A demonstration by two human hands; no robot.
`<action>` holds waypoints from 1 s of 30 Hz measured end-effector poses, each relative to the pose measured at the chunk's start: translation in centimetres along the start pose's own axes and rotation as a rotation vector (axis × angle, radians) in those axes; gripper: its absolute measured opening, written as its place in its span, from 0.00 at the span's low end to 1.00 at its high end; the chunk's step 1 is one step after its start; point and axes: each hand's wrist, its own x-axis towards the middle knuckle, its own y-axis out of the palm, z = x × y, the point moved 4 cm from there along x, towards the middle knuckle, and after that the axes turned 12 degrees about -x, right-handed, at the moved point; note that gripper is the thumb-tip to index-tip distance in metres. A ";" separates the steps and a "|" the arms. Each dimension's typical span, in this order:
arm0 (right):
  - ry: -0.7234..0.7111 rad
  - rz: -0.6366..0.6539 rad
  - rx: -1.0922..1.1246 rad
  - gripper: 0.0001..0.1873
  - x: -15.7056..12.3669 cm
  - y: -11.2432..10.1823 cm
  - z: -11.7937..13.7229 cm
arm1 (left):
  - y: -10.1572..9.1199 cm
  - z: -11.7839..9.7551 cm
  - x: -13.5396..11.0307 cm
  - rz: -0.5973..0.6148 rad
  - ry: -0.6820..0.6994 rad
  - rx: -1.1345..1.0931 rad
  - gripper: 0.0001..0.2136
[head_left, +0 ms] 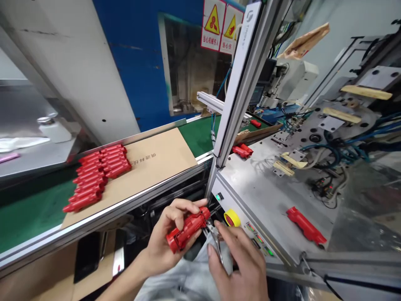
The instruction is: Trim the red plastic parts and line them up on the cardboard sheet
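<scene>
One blue wall (131,54), upper centre, with framed window (194,62) (dim within); two warning signs (214,26), top centre; pale upright panel (72,54), upper left; metal counter (37,159), left edge; green-topped conveyor (31,209), lower left to centre; pale wall (351,25), upper right.

The left hand (167,236) is bare, fingers (183,204) and all, and so is the slim forearm (130,274) below it, as far as the near edge. The right hand (242,263) is bare too, its thumbnail (209,250) plain to see. Pale bluish-grey clothing (184,278), soft and creased, shows between them at the near edge, with a small, blurred dark patch
</scene>
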 end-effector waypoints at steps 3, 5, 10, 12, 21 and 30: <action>-0.015 -0.020 -0.060 0.22 0.5 0.1 0.4 | 0.0 0.0 0.2 -0.017 0.065 0.050 0.19; -0.015 -0.030 -0.064 0.22 0.7 0.0 0.7 | -0.1 0.0 0.3 0.004 0.110 0.093 0.20; -0.035 -0.040 -0.087 0.21 1.1 0.4 1.4 | -0.8 -0.4 0.2 0.032 0.229 0.191 0.21; -0.054 -0.050 -0.101 0.20 1.3 0.6 1.6 | -1.3 -0.5 0.1 0.019 0.257 0.187 0.21; -0.075 -0.073 -0.049 0.22 1.7 2.0 2.2 | -3.7 -0.8 -0.4 0.193 0.323 0.200 0.17; -0.148 -0.090 -0.116 0.21 2.0 3.8 2.3 | -4.3 -1.5 -0.1 0.078 0.209 0.299 0.25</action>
